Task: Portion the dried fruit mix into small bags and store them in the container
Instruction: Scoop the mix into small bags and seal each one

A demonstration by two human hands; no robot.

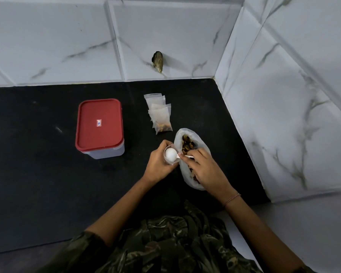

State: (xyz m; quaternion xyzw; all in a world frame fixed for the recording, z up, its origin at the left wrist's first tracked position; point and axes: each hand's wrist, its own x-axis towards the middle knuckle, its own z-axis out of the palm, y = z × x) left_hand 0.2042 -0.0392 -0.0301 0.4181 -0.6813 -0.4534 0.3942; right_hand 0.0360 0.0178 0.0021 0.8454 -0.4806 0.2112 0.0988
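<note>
My left hand (pixel 159 163) grips a small clear bag (pixel 172 162) by its open mouth. A white plastic spoon (pixel 171 154) is turned over that mouth, its handle pinched by my right hand (pixel 204 168). Under my right hand lies a large open plastic bag of dried fruit mix (pixel 189 146). A filled small bag (pixel 162 121) lies on a stack of empty small bags (pixel 155 99) just beyond. A clear container with a red lid (pixel 99 125), closed, stands to the left.
All of it sits on a black countertop (pixel 37 174) in a corner of white marble-pattern tiled walls (pixel 283 115). A dark hole or stub (pixel 158 59) marks the back wall. The counter's right end meets the side wall close to the fruit bag.
</note>
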